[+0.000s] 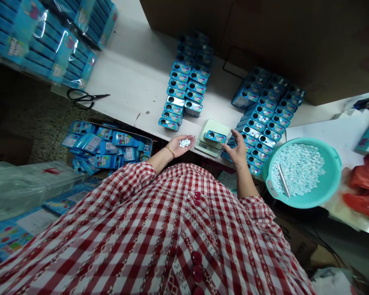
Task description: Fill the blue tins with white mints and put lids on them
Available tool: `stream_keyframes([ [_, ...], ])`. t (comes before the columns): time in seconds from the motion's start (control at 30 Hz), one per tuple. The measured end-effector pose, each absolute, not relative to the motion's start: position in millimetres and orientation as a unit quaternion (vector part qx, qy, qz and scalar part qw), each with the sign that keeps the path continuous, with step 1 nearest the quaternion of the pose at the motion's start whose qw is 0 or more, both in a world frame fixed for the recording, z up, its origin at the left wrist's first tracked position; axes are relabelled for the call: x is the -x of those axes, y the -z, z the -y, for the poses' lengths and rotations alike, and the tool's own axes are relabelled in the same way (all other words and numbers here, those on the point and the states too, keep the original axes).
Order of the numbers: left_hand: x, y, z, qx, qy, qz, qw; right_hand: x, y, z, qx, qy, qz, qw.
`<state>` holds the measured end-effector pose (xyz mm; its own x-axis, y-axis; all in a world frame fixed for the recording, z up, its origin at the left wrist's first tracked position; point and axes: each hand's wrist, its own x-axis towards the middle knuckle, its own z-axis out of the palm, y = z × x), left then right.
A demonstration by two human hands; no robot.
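Tabletop: white, a brown panel along its back; its near edge slants past my waist, with a wide white stretch between scissors and middle rows.
Wrapped packs: blue, at the far left corner; their white lettering is too blurred for me to read.
Right rows: blue tins tightly ranked, several with white pieces at their round openings; bright labels, print too small.
Middle rows: matching tins, two columns, ending near the front edge.
Basin: turquoise, holding pale pieces and a metal tube.
Carton: jumbled tins below the table edge.
Scale: pale, at the front edge, between middle and right rows.
Scissors: black, overhanging the edge.
My right hand: thumb and fingers spread just beside the scale's tin; contact I cannot tell.
My left hand: palm up, lightly cupped.
Weighed tin: on the scale.
Small pile: white pieces in my left palm.
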<state>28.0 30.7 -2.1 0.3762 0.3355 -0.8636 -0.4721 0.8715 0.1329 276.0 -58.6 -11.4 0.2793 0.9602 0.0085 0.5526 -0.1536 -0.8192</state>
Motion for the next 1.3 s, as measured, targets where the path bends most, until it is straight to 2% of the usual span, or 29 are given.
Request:
stream_keyframes([
  [0.27, -29.7, 1.2, -32.3, 0.075, -0.233, -0.501, 0.83, -273.7, 28.9, 55.7, 0.706, -0.281, 0.549, 0.349],
  [0.4, -33.4, 3.2, -34.5, 0.077, -0.236, -0.496, 0.832, -264.8, 31.5, 48.0, 0.71, -0.301, 0.555, 0.311],
  [0.53, -40.6, 4.4, -40.5, 0.077, -0.241, -0.49, 0.834, -243.2, -0.5, 42.8, 0.701, -0.234, 0.622, 0.26],
  [0.67, -49.4, 0.7, -47.8, 0.07, -0.254, -0.48, 0.837, -223.4, -40.4, 43.7, 0.665, -0.142, 0.716, 0.157],
  [0.8, -56.2, -3.3, -50.3, 0.068, -0.255, -0.47, 0.842, -219.9, -48.5, 43.8, 0.66, -0.105, 0.738, 0.092],
  [1.07, -58.2, -0.6, -49.3, 0.061, -0.238, -0.466, 0.85, -221.3, -58.0, 47.7, 0.647, -0.07, 0.755, 0.08],
  [1.3, -56.9, -5.3, -49.4, 0.067, -0.242, -0.464, 0.85, -228.7, -45.6, 46.9, 0.669, -0.102, 0.729, 0.106],
])
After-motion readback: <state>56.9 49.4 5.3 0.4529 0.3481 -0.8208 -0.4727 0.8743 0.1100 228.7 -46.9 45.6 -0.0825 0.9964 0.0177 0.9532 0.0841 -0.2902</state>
